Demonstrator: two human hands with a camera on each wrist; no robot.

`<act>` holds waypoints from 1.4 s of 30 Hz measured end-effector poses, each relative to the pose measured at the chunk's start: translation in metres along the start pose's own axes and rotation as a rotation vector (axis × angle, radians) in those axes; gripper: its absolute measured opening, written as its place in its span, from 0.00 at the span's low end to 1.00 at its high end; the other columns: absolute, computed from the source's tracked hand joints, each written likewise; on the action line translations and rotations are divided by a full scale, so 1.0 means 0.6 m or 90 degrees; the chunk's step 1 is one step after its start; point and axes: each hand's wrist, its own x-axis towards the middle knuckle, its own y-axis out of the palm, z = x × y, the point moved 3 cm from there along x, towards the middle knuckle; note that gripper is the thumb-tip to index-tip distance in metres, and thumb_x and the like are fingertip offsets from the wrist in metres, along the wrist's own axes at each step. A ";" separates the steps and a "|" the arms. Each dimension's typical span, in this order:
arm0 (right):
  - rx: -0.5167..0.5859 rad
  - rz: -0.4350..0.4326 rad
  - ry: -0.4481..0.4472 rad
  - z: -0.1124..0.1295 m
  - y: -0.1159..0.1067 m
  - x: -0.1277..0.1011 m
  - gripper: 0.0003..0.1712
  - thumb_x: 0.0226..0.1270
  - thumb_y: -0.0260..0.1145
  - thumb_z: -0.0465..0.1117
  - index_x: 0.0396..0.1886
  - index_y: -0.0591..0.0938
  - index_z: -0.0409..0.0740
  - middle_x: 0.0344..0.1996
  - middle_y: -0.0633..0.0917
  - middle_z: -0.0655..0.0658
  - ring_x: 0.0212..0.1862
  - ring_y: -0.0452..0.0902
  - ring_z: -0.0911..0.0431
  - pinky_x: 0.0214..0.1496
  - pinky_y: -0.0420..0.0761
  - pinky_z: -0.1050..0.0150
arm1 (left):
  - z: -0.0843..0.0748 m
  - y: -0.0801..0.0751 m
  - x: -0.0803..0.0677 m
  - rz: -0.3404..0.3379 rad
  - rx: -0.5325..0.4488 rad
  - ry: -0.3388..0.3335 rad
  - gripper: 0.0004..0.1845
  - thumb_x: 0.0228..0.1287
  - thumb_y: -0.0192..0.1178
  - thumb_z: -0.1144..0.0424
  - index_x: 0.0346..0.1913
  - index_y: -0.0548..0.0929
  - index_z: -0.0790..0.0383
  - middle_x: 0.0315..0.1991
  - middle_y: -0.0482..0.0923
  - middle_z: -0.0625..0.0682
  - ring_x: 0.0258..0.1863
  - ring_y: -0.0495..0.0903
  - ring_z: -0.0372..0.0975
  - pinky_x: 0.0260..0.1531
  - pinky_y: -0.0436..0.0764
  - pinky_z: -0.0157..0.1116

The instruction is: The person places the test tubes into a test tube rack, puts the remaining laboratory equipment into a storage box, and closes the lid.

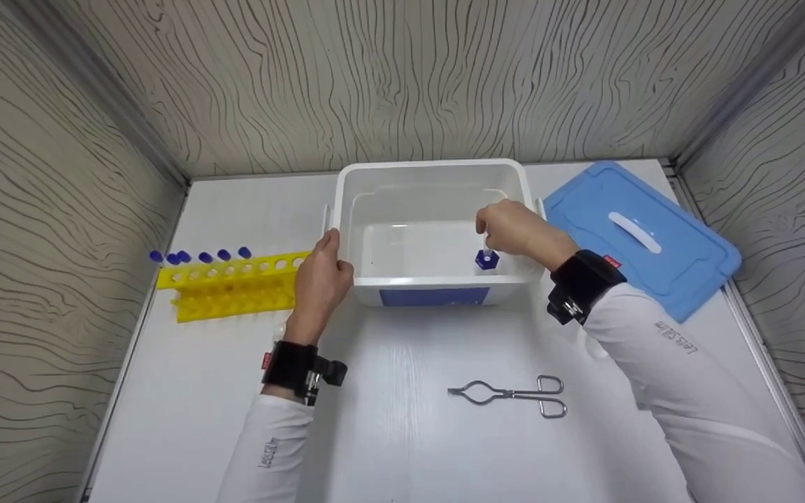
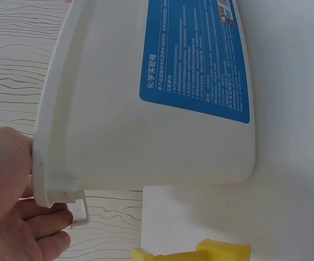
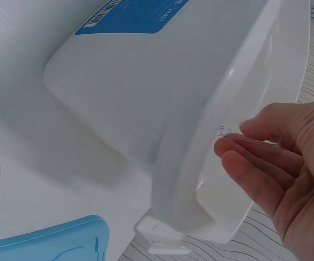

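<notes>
A white plastic storage box (image 1: 437, 281) stands uncovered at the back of the table, its label facing the front. At its left front corner my left hand (image 1: 322, 276) grips the rim; the left wrist view shows the fingers (image 2: 48, 224) beside the white handle clip (image 2: 80, 209). Over the box's right side, my right hand (image 1: 518, 229) pinches a small clear graduated cylinder with a blue hexagonal base (image 1: 487, 260). Printed scale marks on the clear cylinder (image 3: 226, 132) show by the fingertips in the right wrist view. Part of the cylinder is hidden behind the fingers.
Left of the box is a yellow test tube rack (image 1: 235, 286), with several blue caps (image 1: 205, 258) along its back. A blue lid (image 1: 643, 237) with a white handle lies on the right. Metal crucible tongs (image 1: 507, 395) lie in front. Patterned walls enclose the table.
</notes>
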 end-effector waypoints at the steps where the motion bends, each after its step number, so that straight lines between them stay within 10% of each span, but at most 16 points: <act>1: -0.002 0.011 0.004 -0.001 0.003 0.000 0.16 0.55 0.62 0.28 0.44 0.85 0.34 0.41 0.88 0.35 0.46 0.84 0.41 0.51 0.84 0.47 | 0.000 0.000 -0.001 0.003 -0.002 -0.001 0.31 0.65 0.56 0.71 0.72 0.67 0.67 0.70 0.70 0.63 0.52 0.83 0.51 0.51 0.86 0.41; 42: -0.082 0.133 0.017 -0.019 0.036 0.039 0.15 0.56 0.65 0.27 0.45 0.83 0.34 0.44 0.86 0.35 0.46 0.82 0.41 0.51 0.83 0.48 | 0.001 0.002 -0.002 -0.039 0.012 0.044 0.30 0.61 0.55 0.73 0.69 0.69 0.71 0.68 0.72 0.66 0.55 0.83 0.53 0.49 0.86 0.45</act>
